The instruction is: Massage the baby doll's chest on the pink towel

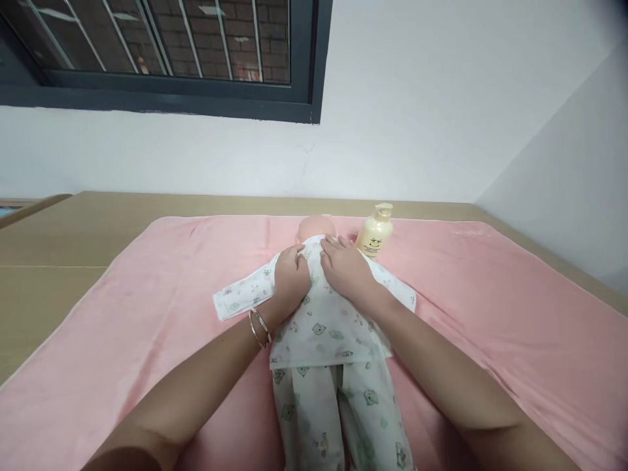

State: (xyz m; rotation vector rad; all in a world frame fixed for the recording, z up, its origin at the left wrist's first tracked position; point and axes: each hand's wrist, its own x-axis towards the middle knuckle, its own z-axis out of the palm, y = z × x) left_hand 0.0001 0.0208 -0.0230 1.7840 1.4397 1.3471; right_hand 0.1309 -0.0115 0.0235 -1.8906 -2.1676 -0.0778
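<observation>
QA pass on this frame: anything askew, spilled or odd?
Nothing stands out. The doll lies straight on the pink towel, both hands on its shirt collar; the lotion bottle stands upright, no spill.

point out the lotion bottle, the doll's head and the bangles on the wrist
lotion bottle [375,237], head view, on its cream body
doll's head [314,228], head view, on the bare scalp
bangles [260,328], head view, on the left wrist's bands
</observation>
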